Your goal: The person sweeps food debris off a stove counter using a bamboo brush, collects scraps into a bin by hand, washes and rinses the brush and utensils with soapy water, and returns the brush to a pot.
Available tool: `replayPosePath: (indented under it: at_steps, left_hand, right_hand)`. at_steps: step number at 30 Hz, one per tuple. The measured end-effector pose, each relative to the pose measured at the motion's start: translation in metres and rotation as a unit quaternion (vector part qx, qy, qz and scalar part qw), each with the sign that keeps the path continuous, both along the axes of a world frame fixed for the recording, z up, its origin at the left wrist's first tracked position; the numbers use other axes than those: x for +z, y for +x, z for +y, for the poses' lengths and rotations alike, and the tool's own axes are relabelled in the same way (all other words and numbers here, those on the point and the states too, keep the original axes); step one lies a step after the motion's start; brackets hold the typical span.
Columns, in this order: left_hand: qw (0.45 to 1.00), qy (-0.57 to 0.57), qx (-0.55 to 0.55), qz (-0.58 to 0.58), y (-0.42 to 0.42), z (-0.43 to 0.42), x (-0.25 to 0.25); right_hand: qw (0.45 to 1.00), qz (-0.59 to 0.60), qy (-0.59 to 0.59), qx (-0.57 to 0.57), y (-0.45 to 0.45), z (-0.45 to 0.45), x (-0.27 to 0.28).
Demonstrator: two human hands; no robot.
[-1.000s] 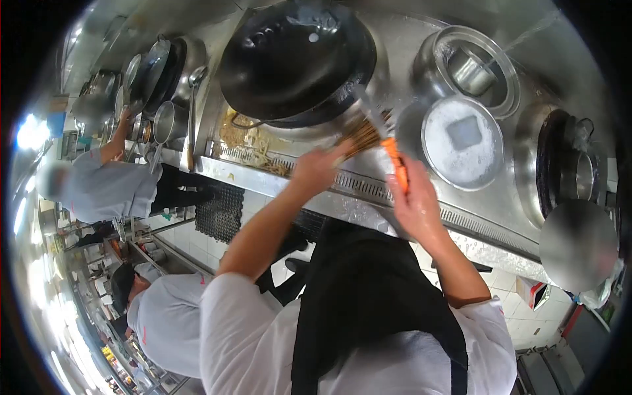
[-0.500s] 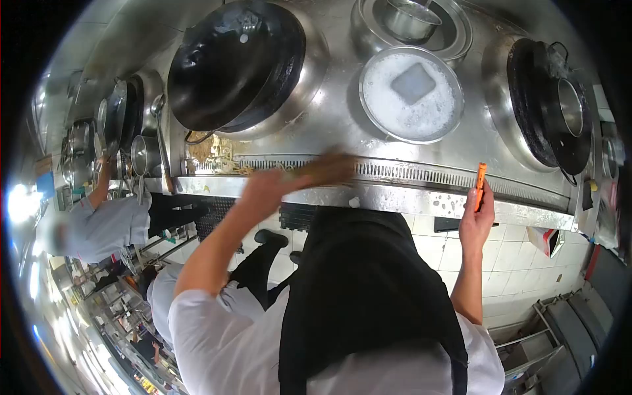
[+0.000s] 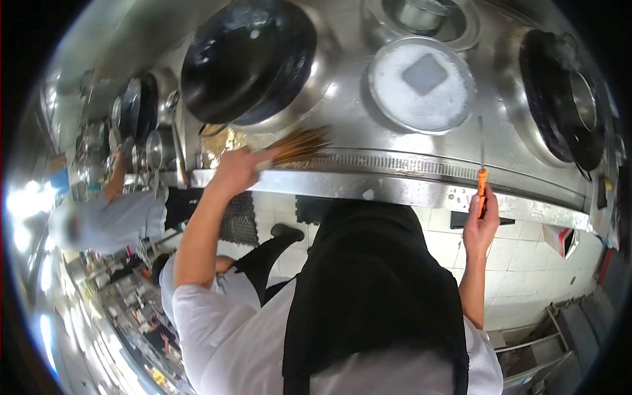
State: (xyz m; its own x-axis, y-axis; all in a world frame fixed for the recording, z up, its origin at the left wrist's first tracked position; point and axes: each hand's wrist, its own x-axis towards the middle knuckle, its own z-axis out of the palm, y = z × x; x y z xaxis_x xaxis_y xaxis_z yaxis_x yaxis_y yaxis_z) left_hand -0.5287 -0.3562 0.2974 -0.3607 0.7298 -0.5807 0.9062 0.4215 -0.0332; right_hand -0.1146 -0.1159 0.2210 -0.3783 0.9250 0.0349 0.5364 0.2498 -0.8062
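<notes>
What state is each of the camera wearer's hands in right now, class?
Left hand: closed, holding a bristle brush.
Right hand: closed, holding an orange-handled tool.

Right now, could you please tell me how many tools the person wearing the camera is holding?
2: a brown splayed-bristle brush in the left hand, and a slim orange-handled tool in the right hand. I see no others held.

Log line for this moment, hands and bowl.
left hand: holds brush, near grate | right hand: holds orange-handled tool | bowl: suds, grey pad
</notes>
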Motion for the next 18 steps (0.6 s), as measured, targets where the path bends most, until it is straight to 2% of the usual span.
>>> replayPosePath:
  at_steps: [1,2,4,6,7,9,10,11,12,13,15,17,18]
  left_hand:
    - [0.998,0.031,0.008,-0.051,0.012,0.012,-0.002]
    - [0.990,0.107,-0.053,-0.072,0.025,0.028,-0.023]
    - [0.918,0.298,-0.125,-0.229,0.047,0.062,-0.076]
    - [0.938,0.221,-0.219,-0.151,0.059,0.075,-0.136]
    - [0.939,0.223,-0.217,-0.148,0.054,0.065,-0.134]
    - [0.979,0.037,-0.156,-0.123,0.024,0.022,-0.120]
    - [0.983,0.037,-0.104,-0.145,-0.009,-0.018,-0.118]
    - [0.992,-0.059,-0.085,-0.076,-0.022,-0.026,-0.069]
    - [0.996,-0.054,-0.047,-0.053,-0.065,-0.071,-0.076]
    - [0.992,-0.120,-0.042,0.023,-0.093,-0.100,-0.068]
    - [0.986,-0.140,-0.050,0.071,-0.119,-0.124,-0.042]
    - [0.981,-0.064,-0.132,0.126,-0.134,-0.137,-0.030]
    - [0.989,-0.059,-0.088,0.098,-0.118,-0.117,-0.019]
  right_hand:
    - [0.999,0.011,0.040,0.026,-0.012,0.001,0.005]
    - [0.999,0.016,0.036,0.037,-0.028,0.003,0.011]
    - [0.990,0.047,-0.002,0.133,-0.063,0.001,0.024]
    - [0.977,0.043,0.042,0.206,-0.100,-0.006,0.034]
    - [0.972,0.044,0.006,0.230,-0.112,-0.011,0.039]
    - [0.963,0.062,0.008,0.263,-0.125,-0.018,0.032]
    - [0.959,0.073,0.013,0.273,-0.128,-0.024,0.021]
    - [0.960,0.072,0.007,0.272,-0.130,-0.030,0.011]
    - [0.961,0.044,-0.030,0.271,-0.132,-0.035,0.001]
    - [0.961,0.016,-0.063,0.270,-0.134,-0.039,-0.009]
    - [0.958,-0.013,-0.061,0.279,-0.137,-0.044,-0.039]
    - [0.955,-0.031,-0.052,0.291,-0.143,-0.045,-0.061]
    - [0.952,-0.026,-0.051,0.301,-0.149,-0.044,-0.062]
